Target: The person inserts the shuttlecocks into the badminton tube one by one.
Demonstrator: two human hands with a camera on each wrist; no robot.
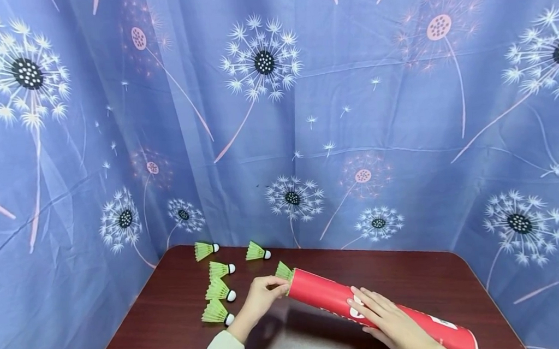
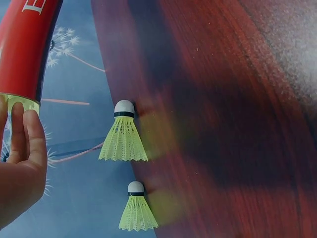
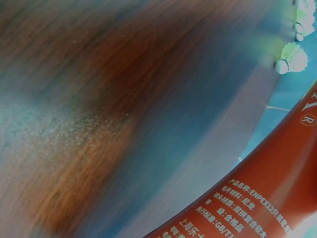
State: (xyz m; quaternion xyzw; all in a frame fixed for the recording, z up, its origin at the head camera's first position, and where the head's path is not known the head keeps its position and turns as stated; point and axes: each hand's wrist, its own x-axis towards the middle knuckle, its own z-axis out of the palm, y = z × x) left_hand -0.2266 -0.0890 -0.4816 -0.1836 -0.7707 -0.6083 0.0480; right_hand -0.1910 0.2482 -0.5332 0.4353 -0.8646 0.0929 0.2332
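A red shuttlecock tube point(image 1: 323, 291) lies slantwise across the head view, its mouth toward the left and its far end low at the right. My right hand point(image 1: 389, 322) holds the tube around its middle, fingers across the upper side. At the mouth, my left hand point(image 1: 264, 296) pinches the skirt of a yellow-green shuttlecock point(image 1: 283, 271), which sticks partly out of the tube. Its other end is hidden inside. From the left wrist view, the fingers of the left hand point(image 2: 25, 163) touch the green rim under the red tube point(image 2: 25, 54).
Several yellow-green shuttlecocks with white heads lie on the dark red table point(image 1: 172, 314), most in a column at the left, such as one shuttlecock point(image 1: 216, 312). Another shuttlecock point(image 1: 256, 251) lies near the back edge. Blue dandelion-print curtains point(image 1: 242, 199) surround the table.
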